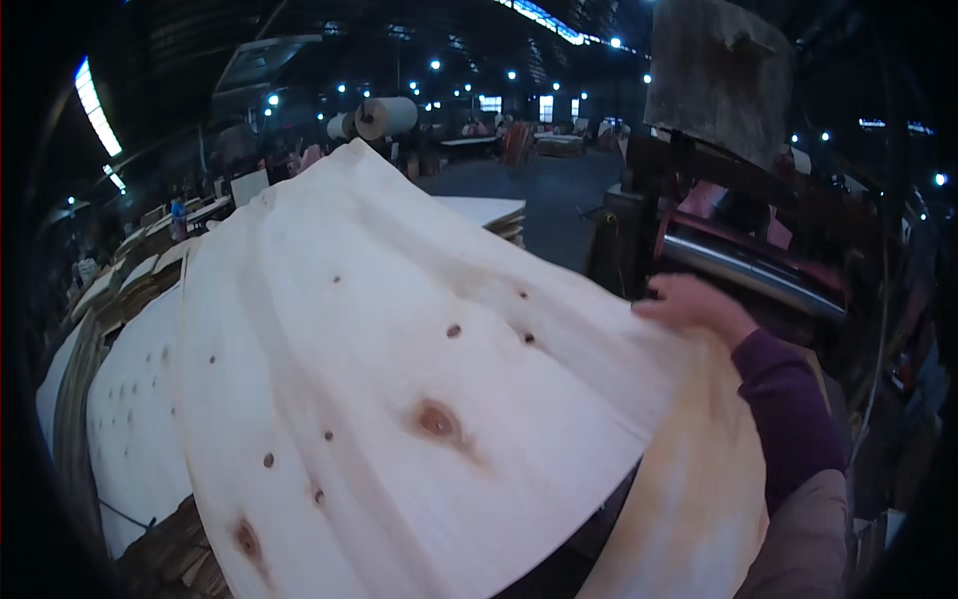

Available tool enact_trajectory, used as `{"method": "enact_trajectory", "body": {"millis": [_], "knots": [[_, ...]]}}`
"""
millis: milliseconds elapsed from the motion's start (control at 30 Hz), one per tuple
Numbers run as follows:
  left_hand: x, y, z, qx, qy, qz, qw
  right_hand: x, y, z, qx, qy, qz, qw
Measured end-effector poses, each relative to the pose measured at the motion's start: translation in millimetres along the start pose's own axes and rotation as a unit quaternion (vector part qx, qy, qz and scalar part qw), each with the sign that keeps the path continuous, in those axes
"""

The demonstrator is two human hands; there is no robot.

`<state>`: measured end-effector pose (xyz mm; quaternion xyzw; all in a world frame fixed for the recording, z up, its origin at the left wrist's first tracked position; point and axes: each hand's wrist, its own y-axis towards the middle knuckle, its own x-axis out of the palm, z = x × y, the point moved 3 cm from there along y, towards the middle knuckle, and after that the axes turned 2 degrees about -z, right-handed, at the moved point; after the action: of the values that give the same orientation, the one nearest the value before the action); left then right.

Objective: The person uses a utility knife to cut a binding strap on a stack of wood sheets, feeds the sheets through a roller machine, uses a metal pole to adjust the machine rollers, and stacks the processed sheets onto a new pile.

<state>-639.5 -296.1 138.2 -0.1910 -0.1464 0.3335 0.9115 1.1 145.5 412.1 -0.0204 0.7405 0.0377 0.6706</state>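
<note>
A large pale wood veneer sheet (pixel 389 314) with dark knots spans the middle of the view, lifted and bowed. My right hand (pixel 685 301), slightly blurred, grips its right edge with the fingertips curled over. Below that hand hangs a second, yellower veneer piece (pixel 688 464); whether it joins the first sheet is hard to tell. My left hand is out of view. Just beyond my right hand is a machine with a shiny metal roller (pixel 748 271).
More veneer sheets (pixel 138 397) are stacked at left, with ragged brown edges (pixel 176 550) below. Behind the lifted sheet stands another stack (pixel 483 210). A large roll (pixel 389 117) lies farther back. A flat panel (pixel 718 78) rises above the roller machine. A person (pixel 178 217) stands far left.
</note>
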Motion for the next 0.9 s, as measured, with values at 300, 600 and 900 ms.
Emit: {"method": "enact_trajectory", "body": {"millis": [300,600,900], "knots": [[-42,71,-19,-0.158,0.057,-0.11,0.98,122,138,-35,0.041,0.259,-0.155,0.953],[40,152,73,0.009,0.024,-0.093,0.995,154,151,-60,0.073,0.524,-0.196,0.825],[-9,149,47,0.075,0.016,-0.058,0.995,180,47,-53,0.049,0.654,-0.286,0.699]]}}
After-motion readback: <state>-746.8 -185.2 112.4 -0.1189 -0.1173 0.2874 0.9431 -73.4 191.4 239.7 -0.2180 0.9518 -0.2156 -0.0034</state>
